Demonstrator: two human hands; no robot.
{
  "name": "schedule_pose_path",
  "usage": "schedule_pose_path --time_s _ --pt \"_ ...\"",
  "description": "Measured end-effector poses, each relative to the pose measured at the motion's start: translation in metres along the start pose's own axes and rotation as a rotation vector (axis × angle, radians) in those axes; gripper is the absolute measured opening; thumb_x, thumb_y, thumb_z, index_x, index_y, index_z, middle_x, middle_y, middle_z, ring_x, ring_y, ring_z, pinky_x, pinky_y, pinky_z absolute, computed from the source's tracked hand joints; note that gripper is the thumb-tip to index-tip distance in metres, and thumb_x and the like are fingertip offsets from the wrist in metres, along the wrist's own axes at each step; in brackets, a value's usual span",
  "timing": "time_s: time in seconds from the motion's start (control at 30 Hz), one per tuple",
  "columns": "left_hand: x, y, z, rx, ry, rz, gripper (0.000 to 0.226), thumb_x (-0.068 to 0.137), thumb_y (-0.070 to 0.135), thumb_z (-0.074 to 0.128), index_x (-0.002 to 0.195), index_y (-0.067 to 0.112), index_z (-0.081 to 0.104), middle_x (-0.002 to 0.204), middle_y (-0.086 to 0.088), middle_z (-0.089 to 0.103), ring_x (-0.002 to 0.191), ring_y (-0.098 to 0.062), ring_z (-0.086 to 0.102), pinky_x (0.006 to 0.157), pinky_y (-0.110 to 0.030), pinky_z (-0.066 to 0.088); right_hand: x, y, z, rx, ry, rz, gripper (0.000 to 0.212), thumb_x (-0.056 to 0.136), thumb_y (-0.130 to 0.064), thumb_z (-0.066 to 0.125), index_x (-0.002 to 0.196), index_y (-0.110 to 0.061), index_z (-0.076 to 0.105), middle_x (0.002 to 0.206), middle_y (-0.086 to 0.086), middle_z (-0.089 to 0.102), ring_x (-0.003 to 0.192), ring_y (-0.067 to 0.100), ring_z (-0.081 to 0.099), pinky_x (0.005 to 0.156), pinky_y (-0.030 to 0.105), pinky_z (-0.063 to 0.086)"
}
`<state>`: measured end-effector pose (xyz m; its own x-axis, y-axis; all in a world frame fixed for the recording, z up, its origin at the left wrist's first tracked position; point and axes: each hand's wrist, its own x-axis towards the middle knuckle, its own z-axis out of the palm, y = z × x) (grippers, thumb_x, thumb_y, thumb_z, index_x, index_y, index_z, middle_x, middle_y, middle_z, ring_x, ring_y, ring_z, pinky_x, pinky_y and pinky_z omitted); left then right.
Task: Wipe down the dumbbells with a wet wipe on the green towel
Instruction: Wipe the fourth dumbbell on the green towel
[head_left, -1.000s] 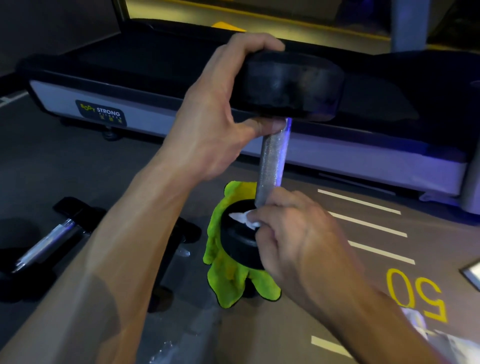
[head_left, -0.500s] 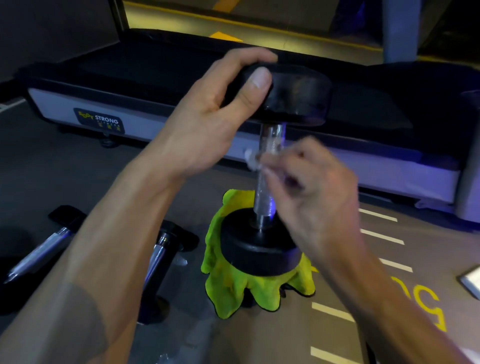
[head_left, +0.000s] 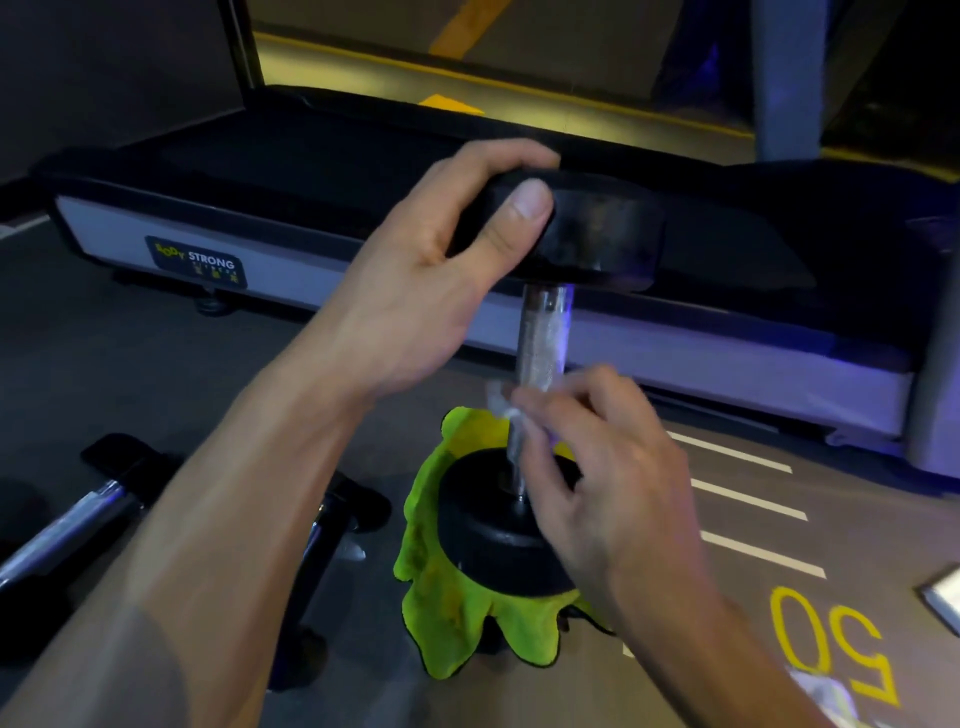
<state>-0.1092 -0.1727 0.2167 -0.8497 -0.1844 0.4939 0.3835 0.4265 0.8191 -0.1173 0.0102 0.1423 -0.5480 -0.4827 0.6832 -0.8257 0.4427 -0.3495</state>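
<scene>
A black dumbbell (head_left: 543, 338) stands upright on its lower head, which rests on the green towel (head_left: 457, 613) on the floor. My left hand (head_left: 441, 280) grips the upper black head from the left, thumb on its side. My right hand (head_left: 597, 478) pinches a small white wet wipe (head_left: 506, 408) against the lower half of the silver knurled handle. The wipe is mostly hidden by my fingers.
Two more dumbbells lie on the floor at the left (head_left: 72, 519) and behind my left forearm (head_left: 332, 519). A treadmill deck (head_left: 260, 249) runs across the back. White lines and a yellow "50" (head_left: 831, 649) mark the floor at the right.
My right hand slid the wipe up the handle from the lower head, then partway back down. The left hand shifted its thumb from under the upper head to its side.
</scene>
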Motion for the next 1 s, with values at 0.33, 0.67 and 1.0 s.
schedule_pose_path --time_s 0.33,0.67,1.0 --pt "-0.003 0.005 0.000 0.019 0.001 -0.018 0.034 0.103 0.044 0.050 0.134 0.033 0.060 0.132 0.001 0.061 0.115 0.000 0.056 0.101 -0.022 0.041 0.000 -0.012 -0.013 -0.100 -0.084 0.002 0.049 0.086 -0.006 0.065 0.136 -0.006 0.063 0.140 0.009 0.051 0.124 0.025 0.051 0.106 0.031 0.044" --pt "-0.001 0.002 -0.001 0.035 0.011 -0.008 0.033 0.103 0.045 0.049 0.133 0.035 0.060 0.132 -0.001 0.062 0.117 -0.003 0.057 0.103 -0.024 0.042 -0.005 -0.015 -0.016 -0.151 -0.178 -0.055 0.054 0.084 -0.011 0.066 0.138 -0.006 0.060 0.146 0.007 0.052 0.135 0.024 0.049 0.111 0.037 0.042" --pt "-0.001 0.001 -0.003 -0.033 0.027 -0.009 0.029 0.102 0.043 0.055 0.128 0.032 0.062 0.113 0.018 0.063 0.102 0.006 0.058 0.091 -0.014 0.042 -0.010 -0.016 -0.015 -0.121 -0.192 -0.004 0.058 0.085 -0.014 0.066 0.143 -0.012 0.057 0.145 0.004 0.051 0.133 0.021 0.049 0.110 0.034 0.043"
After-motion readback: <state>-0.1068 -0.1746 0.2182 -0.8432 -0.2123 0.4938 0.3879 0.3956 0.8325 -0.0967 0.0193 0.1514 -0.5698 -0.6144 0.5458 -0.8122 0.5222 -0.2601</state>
